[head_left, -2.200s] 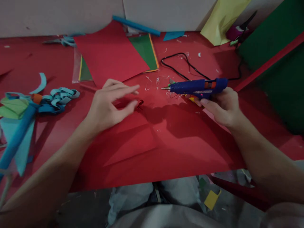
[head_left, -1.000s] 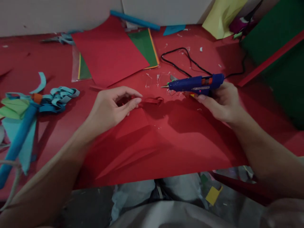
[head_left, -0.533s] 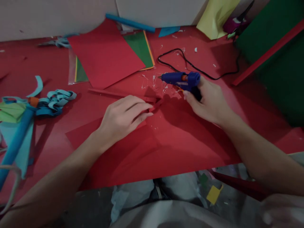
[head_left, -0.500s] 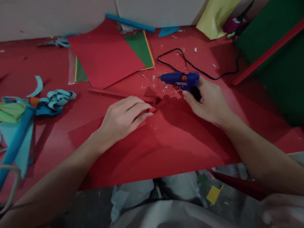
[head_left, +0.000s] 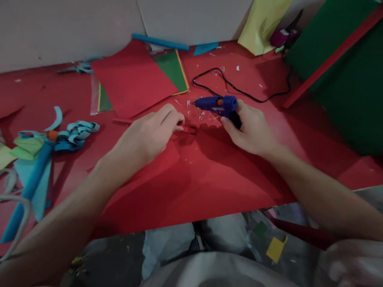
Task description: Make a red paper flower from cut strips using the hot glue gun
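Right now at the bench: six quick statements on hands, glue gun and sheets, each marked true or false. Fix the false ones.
1. The left hand holds a thin red strip in its fingers. True.
2. The right hand holds a screwdriver. False: it holds a blue glue gun.
3. The glue gun's tip points to the person's right. False: it points left.
4. A black cord lies on the red table. True.
5. The large red sheet lies under the green one. False: it lies on top, partly covering the green sheet.
6. A blue tube is beyond the green sheet. True.
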Demonstrator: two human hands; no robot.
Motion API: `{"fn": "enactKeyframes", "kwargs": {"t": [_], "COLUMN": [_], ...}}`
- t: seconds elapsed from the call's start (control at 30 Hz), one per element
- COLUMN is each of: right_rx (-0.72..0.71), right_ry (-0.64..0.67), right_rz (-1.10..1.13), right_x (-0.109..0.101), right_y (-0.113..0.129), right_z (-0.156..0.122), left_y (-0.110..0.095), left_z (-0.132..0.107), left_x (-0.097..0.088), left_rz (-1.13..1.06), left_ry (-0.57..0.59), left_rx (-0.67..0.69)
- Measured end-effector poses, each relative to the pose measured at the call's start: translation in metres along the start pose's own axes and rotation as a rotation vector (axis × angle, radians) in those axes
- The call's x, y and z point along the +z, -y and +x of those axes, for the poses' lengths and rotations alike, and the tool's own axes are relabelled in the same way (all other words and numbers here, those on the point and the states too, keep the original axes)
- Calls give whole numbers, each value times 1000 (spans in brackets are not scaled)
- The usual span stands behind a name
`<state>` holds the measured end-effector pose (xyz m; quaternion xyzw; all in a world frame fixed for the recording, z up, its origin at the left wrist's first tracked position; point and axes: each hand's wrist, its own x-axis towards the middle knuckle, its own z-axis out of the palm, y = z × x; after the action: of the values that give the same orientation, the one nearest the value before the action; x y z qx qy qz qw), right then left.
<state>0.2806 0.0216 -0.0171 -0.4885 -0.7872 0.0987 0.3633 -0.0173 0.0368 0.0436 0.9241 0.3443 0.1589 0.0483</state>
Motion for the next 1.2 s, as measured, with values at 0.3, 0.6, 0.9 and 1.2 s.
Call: {"fn": "enactKeyframes", "kwargs": {"t": [0.3, 0.6, 0.9, 1.2], "right_rx": [-2, 49, 60, 73], "right_ry": [-20, -35, -55, -65], "right_rz": [27, 18, 63, 446], "right_x": [4, 5, -1, -3], "right_y": [-3, -6, -4, -8], "right_z": [2, 3, 4, -7], "left_y": [-6, 3, 4, 18], "left_z": [35, 25, 14, -11], "left_x": [12, 50, 53, 58], "left_rz": [37, -170, -358, -518], "left_ry": [53, 118, -91, -470], "left_rx": [49, -57, -130, -287]}}
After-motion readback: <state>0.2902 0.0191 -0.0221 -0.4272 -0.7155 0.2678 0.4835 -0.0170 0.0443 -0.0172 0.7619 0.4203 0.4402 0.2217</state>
